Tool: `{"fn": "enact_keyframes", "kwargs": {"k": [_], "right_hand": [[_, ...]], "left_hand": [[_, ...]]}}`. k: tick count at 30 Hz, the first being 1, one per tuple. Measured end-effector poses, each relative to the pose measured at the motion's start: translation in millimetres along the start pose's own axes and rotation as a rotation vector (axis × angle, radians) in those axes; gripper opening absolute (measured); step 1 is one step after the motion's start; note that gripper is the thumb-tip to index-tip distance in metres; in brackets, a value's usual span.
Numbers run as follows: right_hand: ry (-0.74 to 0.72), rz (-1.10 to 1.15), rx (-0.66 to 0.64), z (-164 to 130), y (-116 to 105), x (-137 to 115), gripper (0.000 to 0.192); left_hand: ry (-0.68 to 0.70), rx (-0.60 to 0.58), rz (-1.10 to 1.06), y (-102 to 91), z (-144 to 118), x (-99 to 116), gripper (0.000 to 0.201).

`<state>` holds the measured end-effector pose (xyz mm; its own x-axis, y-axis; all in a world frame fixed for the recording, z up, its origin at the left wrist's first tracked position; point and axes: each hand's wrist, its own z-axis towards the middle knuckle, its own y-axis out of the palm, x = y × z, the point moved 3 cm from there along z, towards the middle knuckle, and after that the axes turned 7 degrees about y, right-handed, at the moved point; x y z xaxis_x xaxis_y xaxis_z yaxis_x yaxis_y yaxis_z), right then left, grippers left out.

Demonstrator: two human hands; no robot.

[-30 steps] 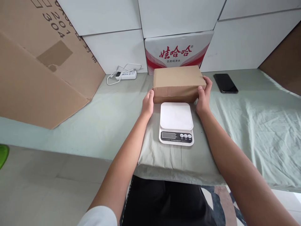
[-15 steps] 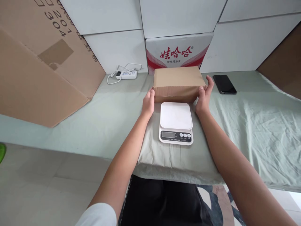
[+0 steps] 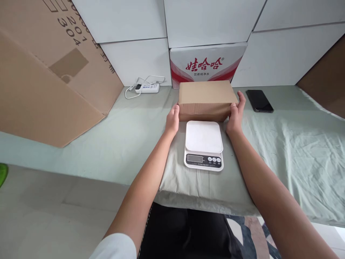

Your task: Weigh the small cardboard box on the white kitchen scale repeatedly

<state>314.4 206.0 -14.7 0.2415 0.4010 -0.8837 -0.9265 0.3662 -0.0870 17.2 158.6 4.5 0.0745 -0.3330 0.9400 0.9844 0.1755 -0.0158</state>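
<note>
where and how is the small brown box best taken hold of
Probably by its two short ends, one palm from each side, where the left hand and right hand are. The brown box looks longer side to side than front to back; the scale sits just in front and the printed carton stands close behind, so the ends seem easiest to reach.

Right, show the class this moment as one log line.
left hand: at small carton, left end | right hand: at right end | scale: nearside of small carton | phone: right of right hand
</note>
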Motion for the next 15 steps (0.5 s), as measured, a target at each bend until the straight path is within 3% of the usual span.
{"fn": "enact_keyframes", "kwargs": {"k": [15], "right_hand": [[-0.042, -0.017, 0.009, -0.2, -1.7, -6.6, 0.092]], "left_hand": [[-0.015, -0.003, -0.027, 1.1, 2.2, -4.9, 0.096]]}}
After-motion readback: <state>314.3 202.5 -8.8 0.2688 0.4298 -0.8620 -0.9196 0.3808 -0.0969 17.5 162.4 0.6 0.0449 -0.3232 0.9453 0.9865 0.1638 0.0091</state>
